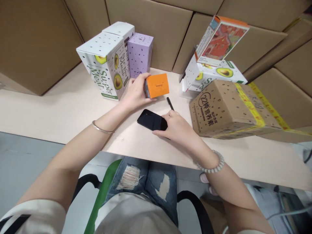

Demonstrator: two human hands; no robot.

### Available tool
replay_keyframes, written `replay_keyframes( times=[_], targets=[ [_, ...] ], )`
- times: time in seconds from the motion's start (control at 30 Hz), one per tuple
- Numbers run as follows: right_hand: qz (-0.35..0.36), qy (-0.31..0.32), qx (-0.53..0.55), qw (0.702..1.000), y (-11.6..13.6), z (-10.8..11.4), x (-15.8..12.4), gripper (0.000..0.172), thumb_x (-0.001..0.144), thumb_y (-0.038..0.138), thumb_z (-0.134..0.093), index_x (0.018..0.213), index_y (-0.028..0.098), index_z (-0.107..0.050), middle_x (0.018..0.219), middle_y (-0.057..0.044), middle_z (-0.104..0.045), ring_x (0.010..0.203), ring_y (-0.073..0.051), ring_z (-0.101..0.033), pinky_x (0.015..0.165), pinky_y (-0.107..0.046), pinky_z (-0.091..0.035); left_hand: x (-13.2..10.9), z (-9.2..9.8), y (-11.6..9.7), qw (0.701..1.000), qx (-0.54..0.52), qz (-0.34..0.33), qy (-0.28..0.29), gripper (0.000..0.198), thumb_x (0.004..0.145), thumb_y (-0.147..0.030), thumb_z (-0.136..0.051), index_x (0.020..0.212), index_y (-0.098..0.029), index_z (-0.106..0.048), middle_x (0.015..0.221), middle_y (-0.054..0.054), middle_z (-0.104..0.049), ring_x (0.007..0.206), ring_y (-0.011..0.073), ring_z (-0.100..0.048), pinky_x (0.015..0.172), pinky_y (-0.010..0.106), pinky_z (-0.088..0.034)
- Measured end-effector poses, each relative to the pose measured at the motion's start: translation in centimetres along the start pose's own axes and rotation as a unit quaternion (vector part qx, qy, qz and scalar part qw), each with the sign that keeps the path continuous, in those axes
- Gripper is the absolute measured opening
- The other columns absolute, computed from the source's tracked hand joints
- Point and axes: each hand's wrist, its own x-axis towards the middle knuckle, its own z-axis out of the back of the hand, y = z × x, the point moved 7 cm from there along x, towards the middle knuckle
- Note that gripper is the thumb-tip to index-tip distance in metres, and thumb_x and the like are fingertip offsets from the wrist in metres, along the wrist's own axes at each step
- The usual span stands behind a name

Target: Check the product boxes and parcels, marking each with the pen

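My left hand (138, 91) grips the left end of a small orange box (158, 85) at the middle of the table. A black smartphone (150, 119) lies screen up in front of it, nearer the table's front edge. My right hand (176, 125) is closed around the phone's right end, with the thumb along the near side and the fingers over the far side. Just beyond those fingers lies a black pen (170, 103), its near end close to my knuckles. The box's left end is partly hidden by my left fingers.
White avocado-print boxes (102, 61) and a purple box (140, 55) stand at the back left. On the right are a taped brown carton (226, 110), another avocado-print box (214, 73) and an orange-topped picture box (223, 42). Large cardboard cartons (148, 32) wall the back.
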Motion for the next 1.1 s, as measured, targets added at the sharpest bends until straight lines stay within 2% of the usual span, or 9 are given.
replay_keyframes(
  times=[0.1,0.2,0.3,0.37,0.47,0.57,0.63,0.83,1.1],
  targets=[
    [0.0,-0.04,0.025,0.999,-0.4,0.3,0.2,0.047,0.074,0.039,-0.088,0.106,0.015,-0.064,0.112,-0.017,-0.067,0.103,-0.034,-0.069,0.091,-0.046,-0.058,0.0,0.1,0.2,1.0,-0.009,-0.008,-0.003,0.106,0.07,-0.056,-0.094,0.154,-0.027,-0.035,0.158,0.017,-0.055,0.146,0.0443,-0.053,0.12,0.058,-0.04],
    [0.019,-0.057,0.048,0.997,-0.7,0.8,0.2,0.05,0.072,0.036,-0.083,0.112,0.019,-0.057,0.101,-0.011,-0.07,0.088,-0.03,-0.071,0.075,-0.039,-0.055,0.0,0.1,0.5,1.0,-0.014,-0.019,-0.01,0.105,0.072,-0.059,-0.092,0.154,-0.028,-0.034,0.159,0.017,-0.055,0.145,0.0428,-0.055,0.119,0.057,-0.042],
    [0.046,-0.064,0.077,0.994,-1.1,1.7,0.2,0.059,0.069,0.04,-0.085,0.116,0.022,-0.054,0.095,-0.007,-0.073,0.085,-0.03,-0.073,0.071,-0.038,-0.054,0.0,0.1,0.7,0.999,-0.017,-0.024,-0.023,0.105,0.072,-0.066,-0.09,0.153,-0.028,-0.036,0.158,0.016,-0.056,0.142,0.0417,-0.058,0.116,0.056,-0.045],
    [0.071,-0.113,0.108,0.985,-1.4,2.8,0.1,0.069,0.066,0.043,-0.087,0.121,0.023,-0.052,0.107,-0.008,-0.074,0.092,-0.03,-0.075,0.076,-0.039,-0.058,0.0,0.1,0.7,0.999,-0.024,-0.022,-0.036,0.095,0.078,-0.07,-0.083,0.151,-0.03,-0.038,0.156,0.014,-0.058,0.14,0.0394,-0.061,0.115,0.054,-0.046],
    [0.104,-0.23,0.139,0.958,-2.0,4.7,-0.4,0.08,0.066,0.048,-0.087,0.131,0.024,-0.047,0.123,-0.011,-0.07,0.104,-0.031,-0.074,0.085,-0.043,-0.061,0.0,0.1,0.4,0.998,-0.031,-0.02,-0.045,0.073,0.091,-0.069,-0.069,0.147,-0.032,-0.04,0.15,0.01,-0.063,0.135,0.0347,-0.065,0.113,0.052,-0.048],
    [0.113,-0.331,0.144,0.925,-2.5,5.9,-1.3,0.081,0.071,0.058,-0.084,0.135,0.027,-0.044,0.127,-0.011,-0.066,0.107,-0.032,-0.073,0.09,-0.049,-0.062,0.0,0.1,-0.3,0.999,-0.016,-0.029,-0.042,0.082,0.085,-0.069,-0.076,0.146,-0.026,-0.041,0.145,0.014,-0.065,0.133,0.0374,-0.066,0.112,0.055,-0.049],
    [0.107,-0.363,0.142,0.915,-2.7,6.1,-1.7,0.08,0.078,0.061,-0.079,0.14,0.029,-0.041,0.13,-0.012,-0.064,0.11,-0.033,-0.072,0.092,-0.052,-0.062,-0.1,0.2,-0.6,0.999,-0.002,-0.033,-0.033,0.092,0.079,-0.065,-0.084,0.147,-0.023,-0.04,0.147,0.017,-0.063,0.135,0.0403,-0.064,0.114,0.056,-0.048],
    [0.102,-0.379,0.127,0.911,-2.9,5.6,-1.9,0.087,0.088,0.066,-0.07,0.157,0.034,-0.028,0.146,-0.015,-0.055,0.129,-0.039,-0.066,0.097,-0.055,-0.062,-0.3,0.0,-0.8,1.0,-0.001,-0.027,-0.005,0.094,0.078,-0.057,-0.088,0.15,-0.024,-0.038,0.153,0.018,-0.057,0.145,0.0428,-0.056,0.121,0.057,-0.042],
    [0.012,-0.345,0.085,0.935,-2.6,5.8,-2.1,0.084,0.09,0.053,-0.076,0.159,0.028,-0.035,0.147,-0.019,-0.057,0.131,-0.041,-0.064,0.103,-0.054,-0.06,-0.3,-0.1,-0.7,1.0,-0.009,-0.018,0.004,0.095,0.077,-0.061,-0.087,0.15,-0.024,-0.039,0.156,0.02,-0.055,0.149,0.0457,-0.052,0.126,0.061,-0.037]
  ],
)
